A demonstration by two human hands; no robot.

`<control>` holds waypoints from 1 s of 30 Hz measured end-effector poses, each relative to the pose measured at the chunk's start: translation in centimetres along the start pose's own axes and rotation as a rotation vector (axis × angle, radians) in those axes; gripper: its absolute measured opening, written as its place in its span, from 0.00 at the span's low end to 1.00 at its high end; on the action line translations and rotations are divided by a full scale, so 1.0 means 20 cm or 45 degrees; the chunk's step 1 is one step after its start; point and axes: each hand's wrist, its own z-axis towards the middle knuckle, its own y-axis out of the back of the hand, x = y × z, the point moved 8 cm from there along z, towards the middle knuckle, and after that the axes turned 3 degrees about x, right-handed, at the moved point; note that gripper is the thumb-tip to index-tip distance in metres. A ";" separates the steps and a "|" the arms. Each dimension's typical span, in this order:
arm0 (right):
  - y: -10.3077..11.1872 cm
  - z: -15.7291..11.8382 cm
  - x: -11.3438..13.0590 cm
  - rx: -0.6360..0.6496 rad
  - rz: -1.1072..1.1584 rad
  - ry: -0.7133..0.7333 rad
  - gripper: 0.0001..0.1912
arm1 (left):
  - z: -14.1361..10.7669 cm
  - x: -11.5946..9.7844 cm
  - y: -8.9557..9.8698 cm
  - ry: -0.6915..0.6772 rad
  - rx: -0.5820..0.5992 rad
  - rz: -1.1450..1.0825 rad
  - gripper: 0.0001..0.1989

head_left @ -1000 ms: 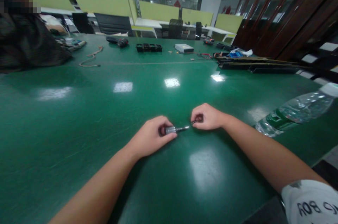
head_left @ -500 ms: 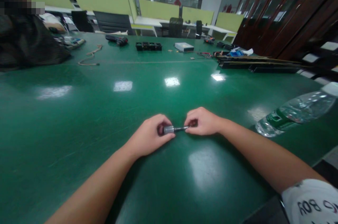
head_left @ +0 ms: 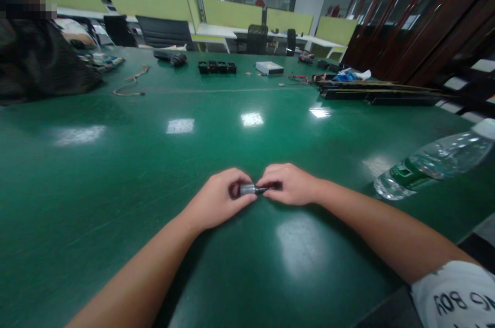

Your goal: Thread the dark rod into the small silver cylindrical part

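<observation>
Low over the green table [head_left: 127, 173], my left hand [head_left: 216, 199] is closed around a small silver cylinder [head_left: 247, 190], holding it level between thumb and fingers. A thin dark metal rod [head_left: 261, 190] sticks out of the cylinder's right end. My right hand [head_left: 292, 183] pinches this rod close to the cylinder, its fingertips almost meeting those of my left hand. Fingers hide the rod's far end and the cylinder's left end. Exactly what kind of part this is, I cannot make out.
A clear water bottle [head_left: 429, 163] lies tilted at right. Toward the back are a pale cable [head_left: 129, 92], a black block [head_left: 217, 67], a white-topped box [head_left: 269, 68] and dark long strips [head_left: 371, 93]. A person in dark clothing [head_left: 42, 65] is at far left.
My right hand has slid left along the rod, up to the cylinder, so less of the rod shows. My left hand with the cylinder has stayed nearly still.
</observation>
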 end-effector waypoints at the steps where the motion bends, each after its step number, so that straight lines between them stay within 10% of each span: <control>1: 0.00 0.00 0.00 -0.006 -0.007 0.003 0.12 | 0.00 0.00 0.00 0.007 -0.002 -0.004 0.12; 30: 0.00 0.00 0.01 -0.015 -0.052 0.033 0.10 | 0.01 0.00 0.00 -0.019 -0.021 0.019 0.11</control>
